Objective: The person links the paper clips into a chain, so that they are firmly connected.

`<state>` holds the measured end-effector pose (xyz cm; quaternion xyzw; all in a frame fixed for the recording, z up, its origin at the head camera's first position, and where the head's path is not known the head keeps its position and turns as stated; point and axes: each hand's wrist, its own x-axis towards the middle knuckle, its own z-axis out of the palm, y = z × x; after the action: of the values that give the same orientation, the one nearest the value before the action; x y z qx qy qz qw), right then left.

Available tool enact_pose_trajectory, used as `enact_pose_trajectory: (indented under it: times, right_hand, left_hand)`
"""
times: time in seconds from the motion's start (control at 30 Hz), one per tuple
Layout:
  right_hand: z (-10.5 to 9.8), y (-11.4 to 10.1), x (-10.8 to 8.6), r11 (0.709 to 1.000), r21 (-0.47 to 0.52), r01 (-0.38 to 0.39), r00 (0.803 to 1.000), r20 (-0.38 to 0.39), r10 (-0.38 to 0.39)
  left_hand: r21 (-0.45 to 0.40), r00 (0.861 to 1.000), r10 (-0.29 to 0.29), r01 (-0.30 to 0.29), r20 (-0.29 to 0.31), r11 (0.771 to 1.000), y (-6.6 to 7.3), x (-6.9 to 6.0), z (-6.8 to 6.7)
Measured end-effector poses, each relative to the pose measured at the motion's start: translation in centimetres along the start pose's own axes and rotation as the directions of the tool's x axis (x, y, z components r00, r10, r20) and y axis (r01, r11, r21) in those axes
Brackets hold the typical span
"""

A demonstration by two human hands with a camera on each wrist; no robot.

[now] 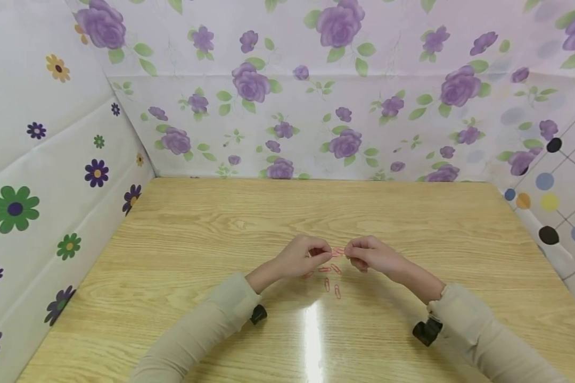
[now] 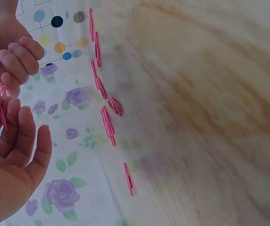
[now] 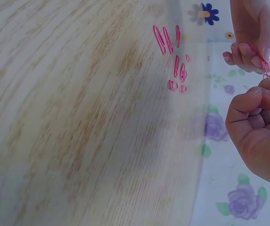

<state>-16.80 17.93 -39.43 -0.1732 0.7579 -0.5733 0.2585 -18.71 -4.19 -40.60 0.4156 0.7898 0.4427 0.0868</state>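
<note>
In the head view my left hand [image 1: 303, 256] and right hand [image 1: 375, 256] face each other above the table. The left wrist view shows my left hand [image 2: 14, 160] pinching a pink paper clip [image 2: 3, 113] between thumb and index finger. The curled fingers of my right hand [image 2: 14, 54] pinch at its upper end. From the right wrist view, the clip [image 3: 265, 66] runs between my left hand [image 3: 255, 35] and right hand [image 3: 259, 127]; whether one or two clips are held, I cannot tell. Several loose pink clips [image 1: 337, 291] lie beneath and around the hands.
The wooden table [image 1: 196, 229] is bordered by a purple-flowered cloth [image 1: 287, 96] behind, a flower-patterned cloth [image 1: 48, 159] on the left and a dotted one [image 1: 556, 213] on the right. Black devices [image 1: 427, 331] are at both wrists.
</note>
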Motion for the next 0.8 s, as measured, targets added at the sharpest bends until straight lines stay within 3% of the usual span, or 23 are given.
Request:
enact_pose_trajectory:
  times: [0.4,0.8]
  right_hand:
    - [0.1,0.12,0.0,0.999,-0.03,0.028,0.999,0.028,-0.028]
    - [0.26,0.28,-0.11,0.997,-0.044,0.063,0.996,0.067,-0.06]
  left_hand:
    - [0.045,0.999,0.042,-0.04,-0.025,0.998,0.01,-0.05,-0.08]
    - [0.066,0.997,0.079,-0.079,0.003,0.995,-0.15,-0.11,-0.17]
